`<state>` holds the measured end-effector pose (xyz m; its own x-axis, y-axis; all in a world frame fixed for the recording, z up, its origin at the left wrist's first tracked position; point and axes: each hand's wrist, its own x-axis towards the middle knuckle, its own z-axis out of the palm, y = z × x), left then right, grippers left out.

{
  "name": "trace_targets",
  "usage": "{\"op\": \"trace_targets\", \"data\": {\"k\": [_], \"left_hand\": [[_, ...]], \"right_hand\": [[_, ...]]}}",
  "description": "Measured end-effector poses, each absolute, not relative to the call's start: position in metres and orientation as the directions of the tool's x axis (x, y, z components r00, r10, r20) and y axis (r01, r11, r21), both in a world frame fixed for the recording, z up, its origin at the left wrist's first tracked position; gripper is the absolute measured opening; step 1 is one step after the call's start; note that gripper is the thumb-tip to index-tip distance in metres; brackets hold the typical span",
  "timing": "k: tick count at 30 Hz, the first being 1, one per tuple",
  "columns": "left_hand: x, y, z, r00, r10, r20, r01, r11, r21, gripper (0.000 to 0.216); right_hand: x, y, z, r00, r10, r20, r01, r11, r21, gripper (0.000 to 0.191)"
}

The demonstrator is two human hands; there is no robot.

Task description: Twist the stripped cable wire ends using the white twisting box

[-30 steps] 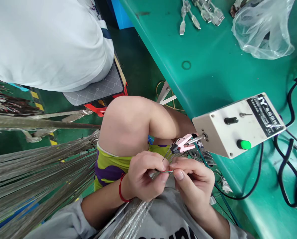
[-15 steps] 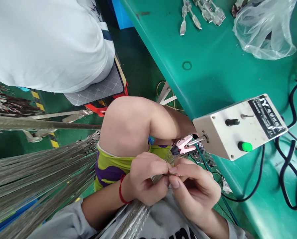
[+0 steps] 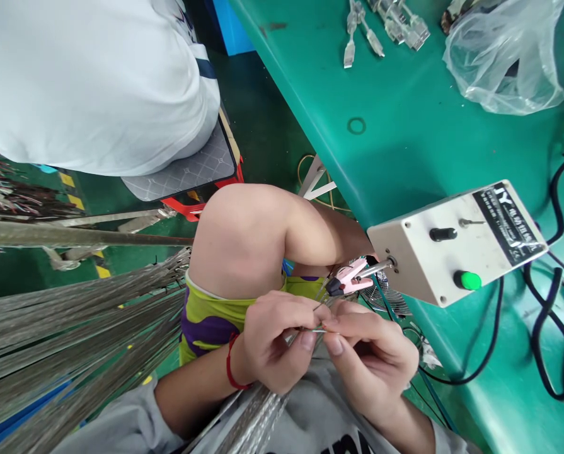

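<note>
Above my lap, my left hand [image 3: 279, 340] is closed, thumb and finger pinching the thin coloured wires [image 3: 318, 331] at a cable end. Facing it, my right hand [image 3: 374, 356] is closed too, its thumb and fingertip pinching the same wires from the other side. A bundle of clear-sheathed silvery cables [image 3: 256, 416] runs under my left wrist across my grey top. Just beyond my fingertips is a pink clip [image 3: 346, 279] with dark jaws, fixed to the shaft of a white machine box [image 3: 456, 243]. Fingers cover most of the wires.
The green table [image 3: 380, 164] fills the right side, with USB cable ends [image 3: 399, 25], a plastic bag [image 3: 506, 60] and black cords [image 3: 541, 328] on it. On the left, long cables [image 3: 97, 321] hang beside a bar [image 3: 83, 233]. A person in a white shirt [image 3: 97, 82] sits close by.
My fingertips have parted slightly, so more of the coloured wires shows between them. Both hands stay in nearly the same place.
</note>
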<state>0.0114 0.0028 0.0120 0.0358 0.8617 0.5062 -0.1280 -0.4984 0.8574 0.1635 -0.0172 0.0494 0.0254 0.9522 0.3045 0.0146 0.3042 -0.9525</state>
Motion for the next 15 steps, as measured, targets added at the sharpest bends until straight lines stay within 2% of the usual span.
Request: {"op": "trace_targets", "data": {"k": [3, 6, 11, 13, 15], "left_hand": [[0.014, 0.001, 0.01, -0.015, 0.871, 0.491, -0.178, -0.485, 0.856, 0.012], [0.014, 0.001, 0.008, -0.01, 0.859, 0.511, -0.154, -0.506, 0.848, 0.01], [0.011, 0.002, 0.004, -0.024, 0.864, 0.503, -0.129, -0.501, 0.856, 0.008], [0.01, 0.002, 0.003, -0.024, 0.87, 0.493, -0.129, -0.492, 0.861, 0.008], [0.009, 0.002, 0.003, -0.025, 0.873, 0.487, -0.116, -0.486, 0.866, 0.009]], "right_hand": [[0.163, -0.017, 0.049, 0.017, 0.953, 0.304, 0.015, 0.304, -0.953, 0.012], [0.164, -0.02, 0.046, 0.038, 0.966, 0.257, -0.012, 0.258, -0.966, 0.01], [0.171, -0.03, 0.034, 0.167, 0.985, 0.036, -0.139, 0.06, -0.989, 0.002], [0.173, -0.031, 0.027, 0.222, 0.974, -0.037, -0.186, 0.005, -0.983, 0.018], [0.173, -0.026, 0.023, 0.227, 0.971, -0.073, -0.222, -0.021, -0.975, 0.049]]}}
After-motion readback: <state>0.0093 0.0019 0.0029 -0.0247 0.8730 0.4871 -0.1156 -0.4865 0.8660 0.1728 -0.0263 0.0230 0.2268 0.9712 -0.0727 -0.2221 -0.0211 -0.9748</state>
